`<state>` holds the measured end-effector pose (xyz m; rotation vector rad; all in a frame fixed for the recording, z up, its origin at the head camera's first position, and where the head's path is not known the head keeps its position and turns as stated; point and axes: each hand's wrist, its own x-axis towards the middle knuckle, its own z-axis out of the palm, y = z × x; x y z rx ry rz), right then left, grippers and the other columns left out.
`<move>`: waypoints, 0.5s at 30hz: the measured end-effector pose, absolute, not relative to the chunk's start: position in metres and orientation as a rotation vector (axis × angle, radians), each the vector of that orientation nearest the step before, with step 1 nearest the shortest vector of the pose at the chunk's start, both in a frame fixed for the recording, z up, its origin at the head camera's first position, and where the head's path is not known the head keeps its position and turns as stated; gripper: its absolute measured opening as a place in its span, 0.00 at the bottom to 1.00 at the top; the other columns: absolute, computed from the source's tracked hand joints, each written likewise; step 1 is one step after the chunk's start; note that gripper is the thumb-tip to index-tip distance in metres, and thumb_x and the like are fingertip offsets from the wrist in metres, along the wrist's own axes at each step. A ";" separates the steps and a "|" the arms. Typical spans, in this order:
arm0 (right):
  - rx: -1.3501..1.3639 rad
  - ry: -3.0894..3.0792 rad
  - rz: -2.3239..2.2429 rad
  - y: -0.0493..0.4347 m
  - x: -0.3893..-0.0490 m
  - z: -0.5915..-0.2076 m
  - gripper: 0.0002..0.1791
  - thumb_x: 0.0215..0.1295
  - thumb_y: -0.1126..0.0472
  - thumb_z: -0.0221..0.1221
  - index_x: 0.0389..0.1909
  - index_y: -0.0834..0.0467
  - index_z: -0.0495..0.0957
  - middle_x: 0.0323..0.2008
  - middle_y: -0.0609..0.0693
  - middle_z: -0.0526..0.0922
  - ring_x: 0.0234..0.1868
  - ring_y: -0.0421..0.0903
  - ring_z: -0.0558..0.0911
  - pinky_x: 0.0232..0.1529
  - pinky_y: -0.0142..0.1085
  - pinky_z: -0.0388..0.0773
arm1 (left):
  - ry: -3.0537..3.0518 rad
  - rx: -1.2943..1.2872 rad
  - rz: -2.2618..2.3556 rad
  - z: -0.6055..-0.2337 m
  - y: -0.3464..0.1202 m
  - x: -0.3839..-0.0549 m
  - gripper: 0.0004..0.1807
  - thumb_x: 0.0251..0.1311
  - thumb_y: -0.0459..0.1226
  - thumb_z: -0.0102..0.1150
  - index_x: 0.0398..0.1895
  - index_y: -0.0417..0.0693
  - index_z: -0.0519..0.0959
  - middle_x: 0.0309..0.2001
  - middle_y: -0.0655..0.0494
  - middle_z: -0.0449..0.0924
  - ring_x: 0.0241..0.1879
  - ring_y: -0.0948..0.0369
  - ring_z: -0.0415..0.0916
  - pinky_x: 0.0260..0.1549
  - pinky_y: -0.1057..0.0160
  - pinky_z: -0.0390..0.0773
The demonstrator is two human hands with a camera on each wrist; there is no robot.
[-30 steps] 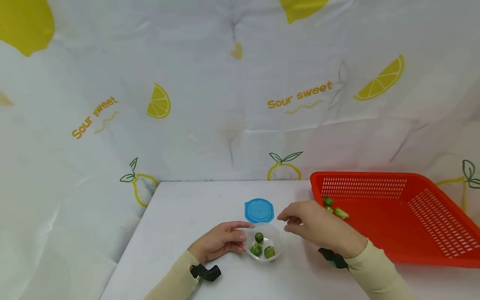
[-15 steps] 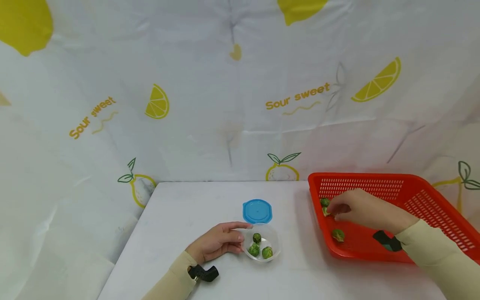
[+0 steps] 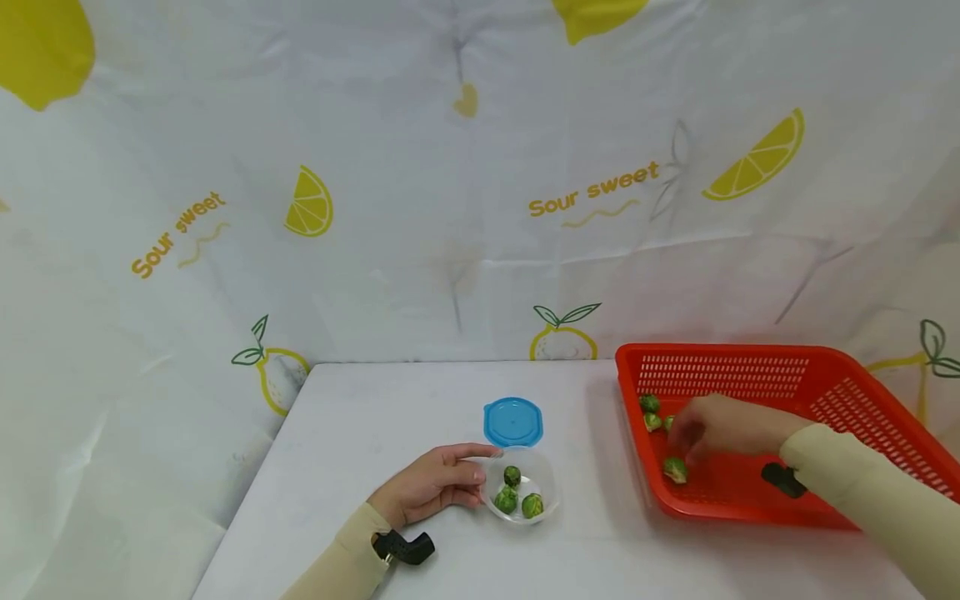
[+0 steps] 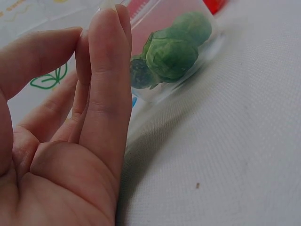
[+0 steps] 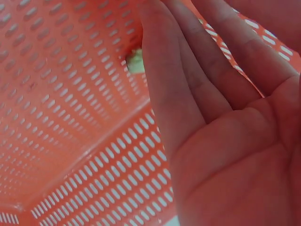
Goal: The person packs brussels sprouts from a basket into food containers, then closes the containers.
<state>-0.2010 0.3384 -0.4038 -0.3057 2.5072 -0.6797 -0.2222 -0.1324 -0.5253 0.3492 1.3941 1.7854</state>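
Sprout (image 3: 675, 471) frontmost in the red basket (image 3: 727, 377) lies just left of the nearer right hand (image 3: 723, 427), whose grasp I cannot tell; left hand (image 3: 431, 485) holds the bowl (image 3: 543, 473).

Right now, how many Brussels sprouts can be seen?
7. Three Brussels sprouts sit in the clear bowl; four more lie in the red basket, three toward its far left corner and one nearer the front. The right hand may hide others.

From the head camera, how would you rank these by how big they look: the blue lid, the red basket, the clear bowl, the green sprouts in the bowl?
1. Red basket
2. Clear bowl
3. Blue lid
4. Green sprouts: the front two look alike, so I won't rank those.
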 end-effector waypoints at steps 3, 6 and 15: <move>-0.303 2.492 -0.673 0.336 -0.201 -0.407 0.14 0.61 0.62 0.77 0.47 0.54 0.90 0.42 0.45 0.88 0.46 0.46 0.83 0.51 0.42 0.88 | 1.401 0.351 1.783 -0.524 -0.133 -0.221 0.30 0.77 0.36 0.63 0.80 0.46 0.71 0.39 0.55 0.88 0.39 0.65 0.87 0.47 0.67 0.91; -0.293 2.484 -0.667 0.332 -0.201 -0.410 0.13 0.59 0.61 0.78 0.45 0.52 0.90 0.41 0.45 0.88 0.45 0.47 0.82 0.49 0.40 0.87 | 1.410 0.351 1.781 -0.523 -0.132 -0.221 0.31 0.76 0.36 0.64 0.80 0.46 0.71 0.39 0.56 0.88 0.39 0.65 0.87 0.47 0.66 0.91; -0.314 2.479 -0.618 0.325 -0.207 -0.416 0.11 0.59 0.62 0.78 0.41 0.48 0.91 0.38 0.45 0.88 0.42 0.46 0.82 0.46 0.38 0.86 | 1.405 0.337 1.793 -0.525 -0.133 -0.223 0.31 0.75 0.36 0.65 0.79 0.46 0.72 0.39 0.55 0.88 0.39 0.64 0.88 0.47 0.66 0.91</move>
